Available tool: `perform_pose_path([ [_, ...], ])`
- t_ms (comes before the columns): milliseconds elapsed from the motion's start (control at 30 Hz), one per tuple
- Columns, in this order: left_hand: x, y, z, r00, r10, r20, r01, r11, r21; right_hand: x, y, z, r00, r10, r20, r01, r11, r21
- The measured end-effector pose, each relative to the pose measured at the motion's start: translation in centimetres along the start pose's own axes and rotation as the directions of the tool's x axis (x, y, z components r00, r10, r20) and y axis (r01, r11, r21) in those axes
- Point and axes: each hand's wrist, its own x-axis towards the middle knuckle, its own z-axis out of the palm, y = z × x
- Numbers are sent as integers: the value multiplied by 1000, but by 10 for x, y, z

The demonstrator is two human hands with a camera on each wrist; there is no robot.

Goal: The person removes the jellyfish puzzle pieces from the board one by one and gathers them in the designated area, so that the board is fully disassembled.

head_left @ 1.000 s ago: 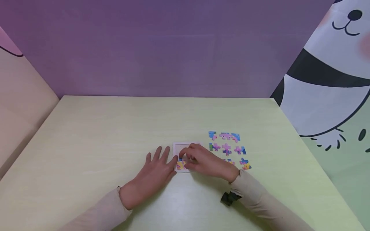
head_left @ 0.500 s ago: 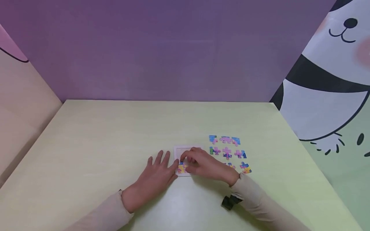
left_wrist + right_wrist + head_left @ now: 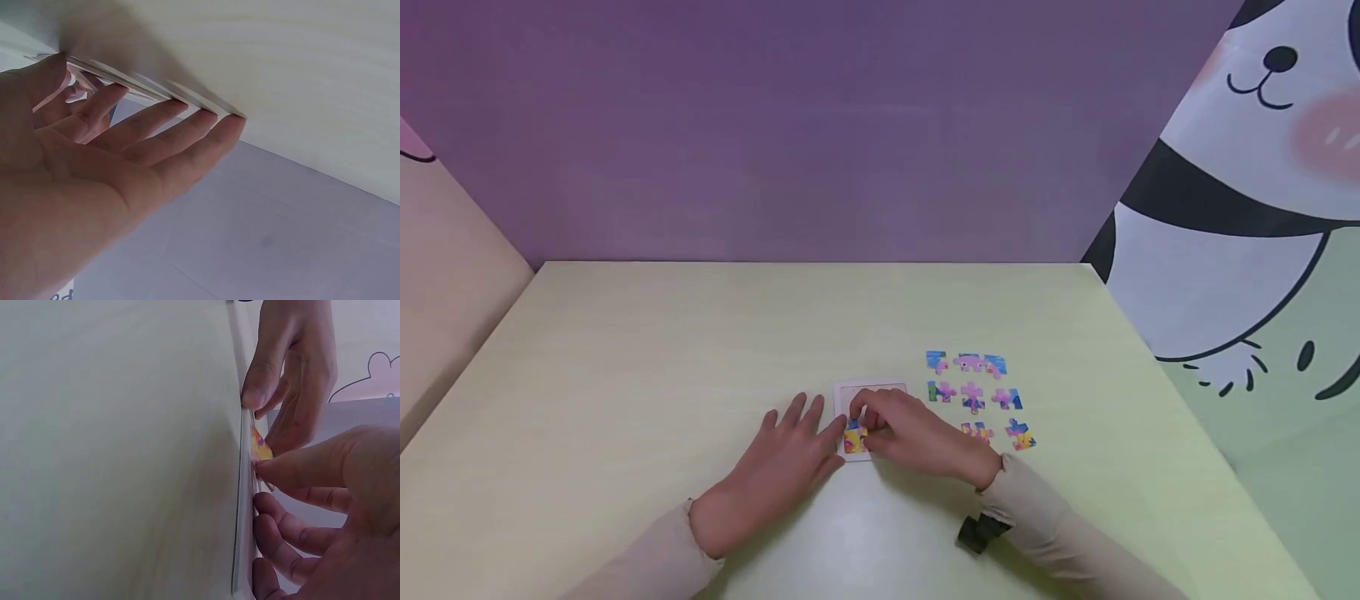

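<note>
A shallow white puzzle frame (image 3: 841,400) lies on the table between the two hands. In its near left corner shows a yellow and blue jigsaw puzzle piece (image 3: 854,440), partly covered by the right hand (image 3: 901,427). The right thumb and index finger pinch this piece; in the right wrist view it stands tilted above the frame's rim. The other right fingers are curled close over the frame. The left hand (image 3: 782,467) lies palm down with fingers spread, its thumb and index fingertip at the frame's left edge. In the left wrist view its fingertips (image 3: 234,122) touch the table.
Several loose puzzle pieces, pink, blue and yellow, lie in rows right of the frame, among them a pink one (image 3: 972,396) and a corner one (image 3: 1020,433). A black wrist device (image 3: 981,532) hangs under the right sleeve. A purple wall (image 3: 820,133) rises behind the table.
The head view has shifted slightly, moving the scene left in the picture. The right fingers have shifted a little over the piece in the frame's corner; the left hand stays at the frame's edge.
</note>
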Motion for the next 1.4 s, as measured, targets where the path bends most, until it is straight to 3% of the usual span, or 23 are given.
perform_pose_path([
  [333, 7, -5, 2, 997, 53, -63, -54, 999, -7, -3, -6, -5, 999, 29, -24, -26, 994, 103],
  [800, 8, -9, 1, 999, 29, -27, -30, 999, -25, -10, 0, -7, 988, 79, -135, -66, 993, 100],
  [967, 7, -10, 2, 999, 24, -24, -25, 998, -49, -18, 0, -7, 982, 83, -171, -68, 994, 87],
  [1400, 3, -13, 2, 998, 44, -42, -44, 999, -3, -44, 2, -17, 962, 90, -256, -75, 995, 67],
])
